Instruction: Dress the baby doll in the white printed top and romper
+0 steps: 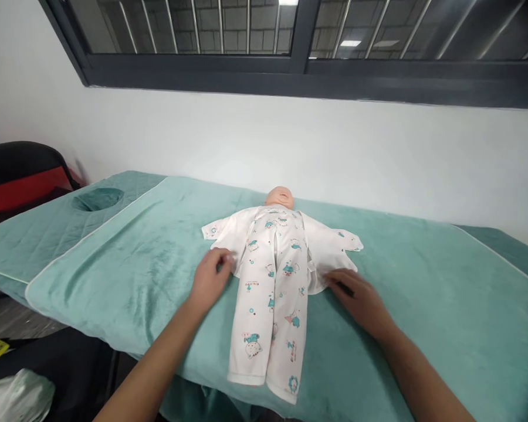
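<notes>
Starting at the fingertips, we note that the left hand (pixel 211 278), left of centre in the frame, has thumb and fingers drawn narrow at the lower left edge of the white top (pixel 328 246); we cannot tell whether cloth is pinched between them. The right hand (pixel 359 298), right of centre, has its fingers close together at the lower right edge of the same garment, and we likewise cannot tell whether they hold fabric. Should one side be pulled harder than the other, the top could skew and its spread sleeves (pixel 347 239) could fold under. Patterned trousers (pixel 250 305) lie lengthwise over the top at the centre of the frame; because we see no fastening, we judge that a tug on the cloth beneath could slide them askew. The doll (pixel 279 196), its head showing at upper centre just above the waist of the trousers, could shift with the fabric; its body is hidden, so we cannot confirm that its arms fill the sleeves. The green bed cover (pixel 127 258) spreads to both sides and looks soft; we judge that a dragging forearm could ruck it.
</notes>
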`<state>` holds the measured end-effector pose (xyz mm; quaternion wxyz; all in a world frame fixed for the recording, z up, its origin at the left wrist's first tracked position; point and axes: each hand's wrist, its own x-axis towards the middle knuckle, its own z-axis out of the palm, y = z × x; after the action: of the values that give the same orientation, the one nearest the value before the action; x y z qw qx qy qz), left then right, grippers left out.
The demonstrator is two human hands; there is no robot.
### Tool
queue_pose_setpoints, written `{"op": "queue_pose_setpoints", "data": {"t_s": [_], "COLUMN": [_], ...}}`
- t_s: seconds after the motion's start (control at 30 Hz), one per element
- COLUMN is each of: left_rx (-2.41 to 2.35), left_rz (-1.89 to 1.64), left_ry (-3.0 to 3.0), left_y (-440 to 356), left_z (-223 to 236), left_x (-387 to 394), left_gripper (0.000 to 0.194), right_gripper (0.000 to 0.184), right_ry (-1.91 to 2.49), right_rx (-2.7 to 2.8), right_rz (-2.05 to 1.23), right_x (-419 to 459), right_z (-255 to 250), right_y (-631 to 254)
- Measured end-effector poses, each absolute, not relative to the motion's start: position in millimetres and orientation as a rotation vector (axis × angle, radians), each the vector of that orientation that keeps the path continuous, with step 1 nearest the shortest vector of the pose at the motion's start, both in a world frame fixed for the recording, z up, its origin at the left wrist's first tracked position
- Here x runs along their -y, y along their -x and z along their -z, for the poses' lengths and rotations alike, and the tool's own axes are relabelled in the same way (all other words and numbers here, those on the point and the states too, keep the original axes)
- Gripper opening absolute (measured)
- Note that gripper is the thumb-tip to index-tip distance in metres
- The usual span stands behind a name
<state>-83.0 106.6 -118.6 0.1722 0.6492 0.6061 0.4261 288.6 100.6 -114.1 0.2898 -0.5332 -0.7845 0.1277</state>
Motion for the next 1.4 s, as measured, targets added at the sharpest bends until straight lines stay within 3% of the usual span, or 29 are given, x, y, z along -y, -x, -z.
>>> {"op": "queue_pose_setpoints", "data": {"t_s": [0.17,0.37,0.47,0.6,0.67,0.77,0.9,1.0,1.17,1.4], "left_rx": [-2.223,-2.417,-2.374,-2.304,-2.308,-2.281,-2.142,-1.951,-1.602,-1.396], "left_rz": [-1.148,-0.939,-0.886,-0.886,-0.889,-0.958,-1.149,-1.315,-1.58,-1.586], "left_ry": [-1.645,-1.709,-1.721,-1.719,-1.717,-1.644,-1.512,-1.445,-1.267,-1.42], "left_y": [90.5,88.1,88.9,88.7,88.5,89.1,90.7,90.5,79.2,28.9], "left_z": [122.7,121.8,119.1,117.4,117.7,118.1,117.4,115.9,104.8,53.9], "left_x": [-130.1,-145.9,-147.6,-145.5,-143.6,-140.8,-137.4,-134.5,-130.8,-134.2], "left_gripper": [0.028,0.041,0.038,0.033,0.033,0.034,0.036,0.038,0.041,0.033], "right_gripper": [0.048,0.045,0.035,0.029,0.025,0.017,0.005,0.016,0.035,0.03], "right_ry": [1.919,2.062,1.945,1.438,1.254,1.155,1.012,0.977,1.082,1.22], "right_rx": [1.762,1.678,1.638,1.31,1.251,1.624,2.324,2.35,2.028,1.836], "right_rz": [-0.039,-0.286,-0.456,-0.879,-0.941,-0.807,-0.269,-0.011,0.036,-0.101], "right_x": [-122.2,-133.8,-142.0,-148.9,-147.0,-133.8,-103.3,-84.6,-77.4,-83.0], "right_z": [122.8,108.5,93.9,59.0,39.9,24.6,43.4,71.6,101.7,112.3], "right_y": [-333.1,-315.6,-302.8,-266.8,-238.2,-193.9,-163.1,-169.6,-193.6,-198.9]}}
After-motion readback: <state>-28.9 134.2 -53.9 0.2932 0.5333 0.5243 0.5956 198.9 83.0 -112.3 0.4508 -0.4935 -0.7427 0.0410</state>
